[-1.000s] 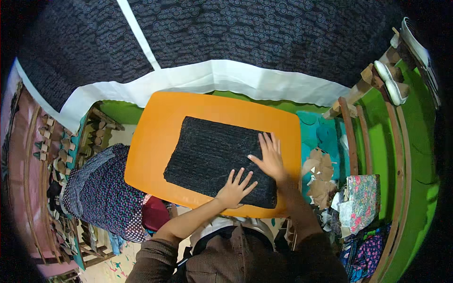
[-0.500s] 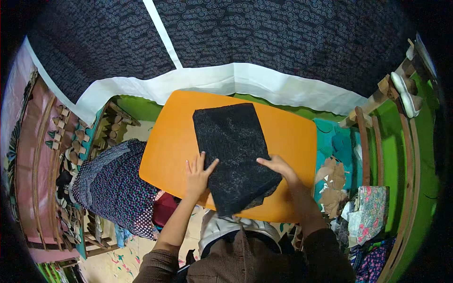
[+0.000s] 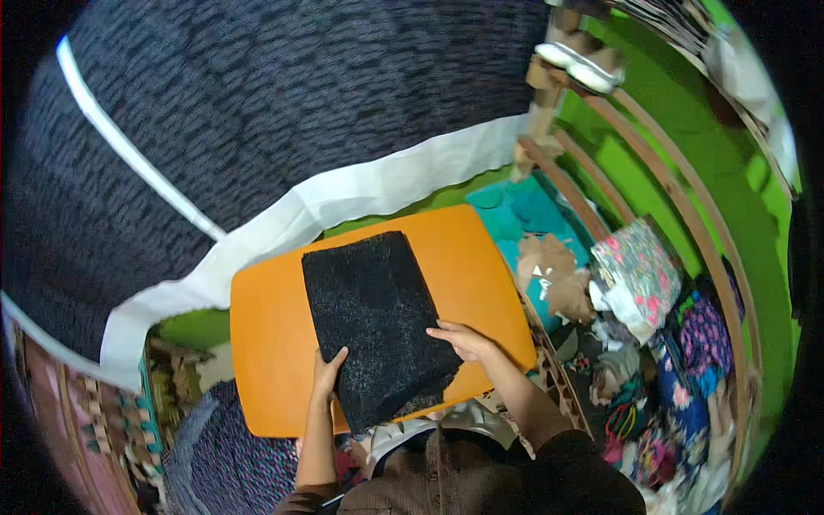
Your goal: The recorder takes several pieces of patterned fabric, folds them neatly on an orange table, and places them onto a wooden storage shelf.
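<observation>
Cloth, dark and folded into a long rectangle, the folded black fabric lies lengthwise on the orange table, its far end pointing to about 12 o'clock and its near end drooping a little over the table's near edge toward the person. Head view only. Left hand sits at the fabric's near-left edge, around 7 o'clock of the piece, fingers closed lightly on that edge, thumb side on top. Right hand lies at the near-right edge, around 4 o'clock, fingers extended and flat along the border; whether they pinch the cloth underneath I cannot tell. Judging by the sagging near end and soft corners, the fabric is limp, light, several layers thick, not slippery; it would likely hold its fold best if taken at both near corners or supported from beneath along its long sides. At 10 to 12 o'clock of the table spreads a large dark patterned sheet with white border. At 3 o'clock, beyond the table, a teal cloth, a tan crumpled piece, and a floral folded cloth lie beside a curved wooden rail. At 7 o'clock, a blue patterned bundle.
</observation>
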Demonstrator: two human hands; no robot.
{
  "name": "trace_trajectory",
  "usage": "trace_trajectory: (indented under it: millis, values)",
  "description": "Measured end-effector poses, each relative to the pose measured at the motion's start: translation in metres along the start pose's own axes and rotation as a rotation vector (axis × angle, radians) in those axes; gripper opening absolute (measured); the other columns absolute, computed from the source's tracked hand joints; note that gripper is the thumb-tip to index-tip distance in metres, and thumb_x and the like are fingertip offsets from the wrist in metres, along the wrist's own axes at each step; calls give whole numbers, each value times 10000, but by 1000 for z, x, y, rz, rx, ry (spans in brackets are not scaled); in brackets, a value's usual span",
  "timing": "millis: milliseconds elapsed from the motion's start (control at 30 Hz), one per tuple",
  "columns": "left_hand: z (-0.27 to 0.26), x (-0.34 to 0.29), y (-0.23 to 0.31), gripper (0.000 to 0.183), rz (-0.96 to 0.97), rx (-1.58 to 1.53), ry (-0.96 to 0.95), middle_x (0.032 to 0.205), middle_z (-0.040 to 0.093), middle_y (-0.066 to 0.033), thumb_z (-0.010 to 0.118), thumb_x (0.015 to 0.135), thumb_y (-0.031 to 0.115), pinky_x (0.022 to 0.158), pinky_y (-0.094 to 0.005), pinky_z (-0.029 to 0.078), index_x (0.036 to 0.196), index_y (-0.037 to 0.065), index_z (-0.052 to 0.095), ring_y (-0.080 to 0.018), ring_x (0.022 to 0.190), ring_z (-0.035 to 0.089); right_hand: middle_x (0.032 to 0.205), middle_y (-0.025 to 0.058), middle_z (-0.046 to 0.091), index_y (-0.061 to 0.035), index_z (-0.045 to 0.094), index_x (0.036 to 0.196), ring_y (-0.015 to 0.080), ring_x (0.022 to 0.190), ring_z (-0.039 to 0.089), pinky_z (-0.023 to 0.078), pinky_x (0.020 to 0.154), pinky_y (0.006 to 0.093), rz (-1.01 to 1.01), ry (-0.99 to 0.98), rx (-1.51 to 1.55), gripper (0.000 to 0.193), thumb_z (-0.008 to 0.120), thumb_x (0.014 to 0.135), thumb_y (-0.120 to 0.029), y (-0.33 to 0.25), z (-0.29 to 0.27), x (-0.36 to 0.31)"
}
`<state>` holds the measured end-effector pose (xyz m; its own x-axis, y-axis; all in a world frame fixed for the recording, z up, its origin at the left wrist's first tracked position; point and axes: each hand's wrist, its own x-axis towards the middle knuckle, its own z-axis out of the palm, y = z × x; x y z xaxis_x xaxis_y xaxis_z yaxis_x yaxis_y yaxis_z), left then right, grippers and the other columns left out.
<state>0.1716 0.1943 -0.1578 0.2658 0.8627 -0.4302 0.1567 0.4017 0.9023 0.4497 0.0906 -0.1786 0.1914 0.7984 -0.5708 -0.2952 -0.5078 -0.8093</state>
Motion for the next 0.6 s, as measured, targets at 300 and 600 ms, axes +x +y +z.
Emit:
trace_trajectory:
  millis: [300,600]
  values:
    - [-6,51,-18,773,-119,151,-462,1374,322,-190,637,795,298,972,-561,295,1395,90,198,-380,1249,326,1053,139,599,17,520,1150,229,897,608,490,795,329,124,55,500,526,673,772,-316,34,32,-91]
    - [119,42,23,635,-145,61,-827,1264,440,-185,609,826,204,927,-431,419,1352,54,287,-312,1137,465,1064,102,598,0,508,1171,204,941,583,457,813,317,-327,453,586,493,668,790,-267,31,3,-191]
